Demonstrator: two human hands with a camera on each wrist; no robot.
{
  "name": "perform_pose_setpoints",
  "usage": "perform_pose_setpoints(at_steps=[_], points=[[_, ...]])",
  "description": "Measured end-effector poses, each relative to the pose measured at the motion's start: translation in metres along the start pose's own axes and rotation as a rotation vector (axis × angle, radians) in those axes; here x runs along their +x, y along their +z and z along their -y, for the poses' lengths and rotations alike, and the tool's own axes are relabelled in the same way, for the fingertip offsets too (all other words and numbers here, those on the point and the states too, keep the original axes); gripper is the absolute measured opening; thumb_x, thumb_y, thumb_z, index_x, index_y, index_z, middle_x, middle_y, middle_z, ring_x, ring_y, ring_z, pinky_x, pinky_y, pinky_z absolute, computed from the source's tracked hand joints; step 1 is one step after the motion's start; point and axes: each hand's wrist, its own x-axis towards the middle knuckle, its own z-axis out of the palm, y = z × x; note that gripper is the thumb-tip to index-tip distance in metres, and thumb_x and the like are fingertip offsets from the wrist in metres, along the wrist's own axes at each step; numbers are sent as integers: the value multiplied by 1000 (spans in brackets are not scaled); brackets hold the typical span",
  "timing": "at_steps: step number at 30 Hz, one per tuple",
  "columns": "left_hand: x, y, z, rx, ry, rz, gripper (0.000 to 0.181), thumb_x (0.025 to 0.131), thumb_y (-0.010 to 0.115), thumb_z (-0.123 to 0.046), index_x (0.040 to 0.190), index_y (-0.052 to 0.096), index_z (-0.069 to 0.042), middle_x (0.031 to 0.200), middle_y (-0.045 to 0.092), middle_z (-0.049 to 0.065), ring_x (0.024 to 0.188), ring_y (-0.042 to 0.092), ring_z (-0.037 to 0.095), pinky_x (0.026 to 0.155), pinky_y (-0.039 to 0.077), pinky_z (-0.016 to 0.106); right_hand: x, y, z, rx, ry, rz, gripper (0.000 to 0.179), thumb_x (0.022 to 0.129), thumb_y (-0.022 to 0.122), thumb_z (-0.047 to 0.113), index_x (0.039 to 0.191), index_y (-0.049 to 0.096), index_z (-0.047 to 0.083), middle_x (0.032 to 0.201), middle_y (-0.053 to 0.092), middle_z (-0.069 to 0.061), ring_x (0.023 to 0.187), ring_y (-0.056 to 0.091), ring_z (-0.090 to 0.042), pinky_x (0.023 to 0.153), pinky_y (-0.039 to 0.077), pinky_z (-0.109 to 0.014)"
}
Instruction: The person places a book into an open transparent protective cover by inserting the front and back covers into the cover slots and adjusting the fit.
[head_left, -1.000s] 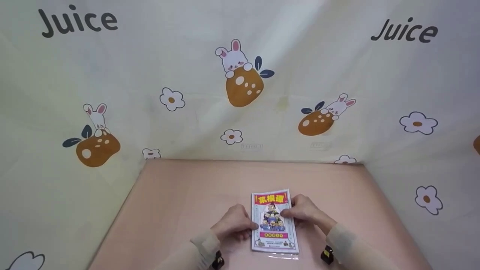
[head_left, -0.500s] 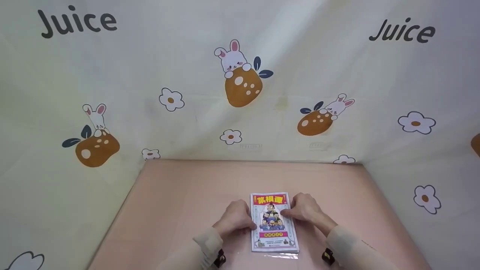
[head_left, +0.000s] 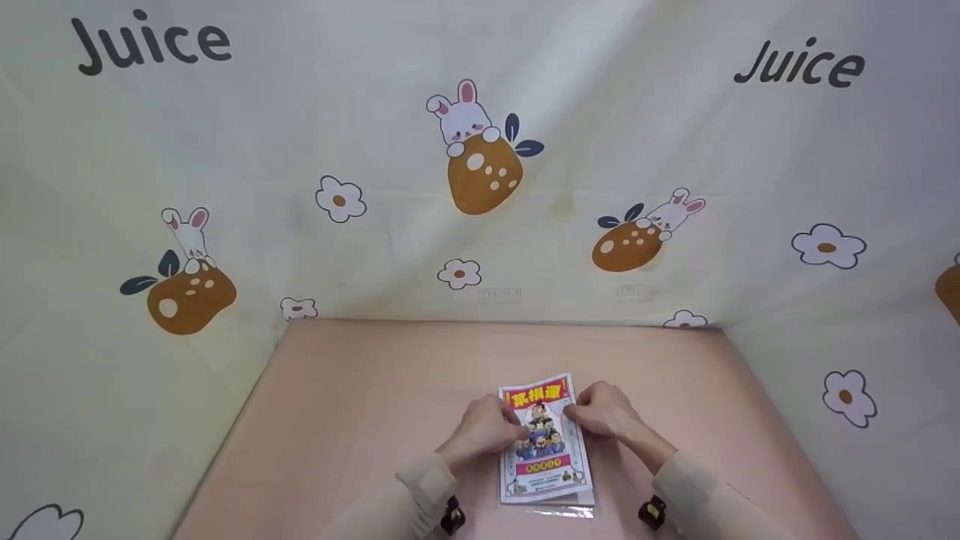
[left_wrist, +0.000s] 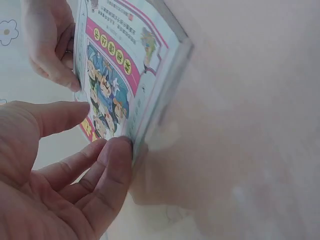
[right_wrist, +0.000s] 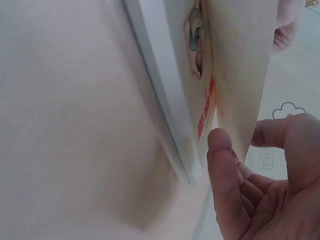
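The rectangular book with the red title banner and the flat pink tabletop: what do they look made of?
The rectangular book: probably smooth printed paper; its raised cover is a thin sheet. The flat pink tabletop: smooth, perhaps coated, given its soft pale glare.

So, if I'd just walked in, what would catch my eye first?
Probably the bright book low in the head view, with yellow lettering on red; the left hand holds its left side and the right hand holds its front cover partly lifted. Higher up, printed rabbits peeking over orange fruits stand out on the pale backdrop.
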Motion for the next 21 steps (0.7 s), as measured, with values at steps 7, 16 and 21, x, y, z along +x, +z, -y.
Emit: perform_pose_setpoints(at_steps=[7,16,21], points=[[2,2,-9,-70,-4,-4,22,93,90,-27,97,85,-5,98,79,5,83,73,18,70,64,31,0,-4,6,145,-39,31,19,99,72,15,86,81,4,74,77,-4,57,65,-12,52,56,-24],[0,5,-25,-175,-42,16,41,96,86,-50,96,81,-9,100,77,4,90,79,26,76,68,39,-4,-5,23,292,-46,41,21,101,70,19,91,82,4,68,73,-2,50,66,-9,47,55,-21],[0,2,-29,-231,-93,23,53,95,85,-59,111,76,-10,108,77,10,100,79,32,80,72,54,-6,-5,34,334,-86,60,26,107,68,23,93,81,4,73,77,-3,54,70,-10,49,57,-21]])
